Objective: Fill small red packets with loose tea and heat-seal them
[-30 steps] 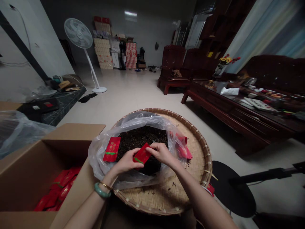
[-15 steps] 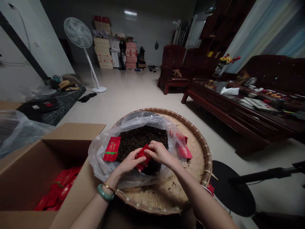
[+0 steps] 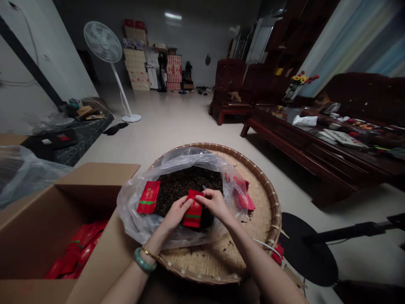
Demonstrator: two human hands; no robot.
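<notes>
Between my hands is a red tea packet (image 3: 193,214) with a green stripe, held upright above dark loose tea leaves (image 3: 177,183). My left hand (image 3: 176,213) pinches its left edge. My right hand (image 3: 215,204) grips its upper right side, with the thumb on the front. The leaves lie in an open clear plastic bag (image 3: 133,211), which sits on a round woven bamboo tray (image 3: 221,264). Another red packet (image 3: 149,197) rests on the left of the bag. Crumpled red packets (image 3: 243,194) lie at the right, partly behind the plastic.
An open cardboard box (image 3: 98,175) with several red packets (image 3: 79,249) inside stands at my left. Right of the tray is a black round stand base (image 3: 311,249). Beyond are a dark wooden table (image 3: 303,147) and a white standing fan (image 3: 126,97).
The packet has turned from tilted to upright, so its front and green stripe now face me. Both hands have shifted slightly, still holding it.
</notes>
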